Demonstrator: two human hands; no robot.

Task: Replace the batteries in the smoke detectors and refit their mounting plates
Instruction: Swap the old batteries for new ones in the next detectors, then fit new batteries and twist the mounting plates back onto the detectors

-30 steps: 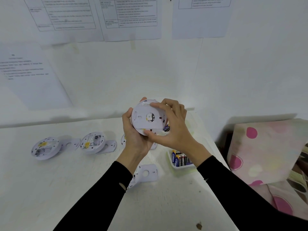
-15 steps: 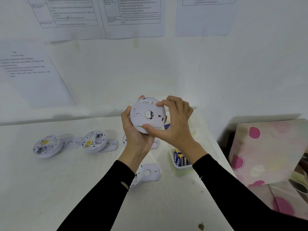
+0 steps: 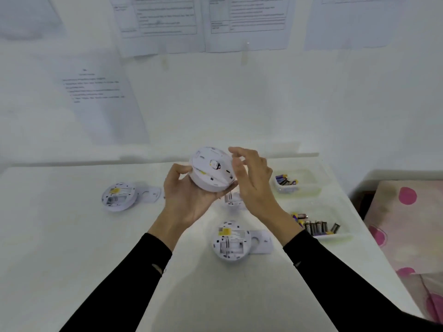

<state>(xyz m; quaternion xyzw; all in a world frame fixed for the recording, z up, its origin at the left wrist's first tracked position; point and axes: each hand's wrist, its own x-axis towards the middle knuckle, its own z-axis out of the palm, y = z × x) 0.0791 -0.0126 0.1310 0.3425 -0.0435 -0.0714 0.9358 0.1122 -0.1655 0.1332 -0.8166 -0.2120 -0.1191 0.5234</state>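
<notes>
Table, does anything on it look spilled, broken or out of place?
Nothing stands out. The left detector and near detector lie back-up beside their plates; batteries sit inside the far tray and near tray.

A white table (image 3: 60,236) stands against a white wall (image 3: 263,104). Printed sheets are taped to the wall: one with a few lines of text (image 3: 100,104) low on the left, and two with ruled tables (image 3: 163,22) (image 3: 247,20) side by side along the top; their print is too blurred to read. Just beside the table's right edge lies a pale cloth (image 3: 407,224) with pink dots.
</notes>
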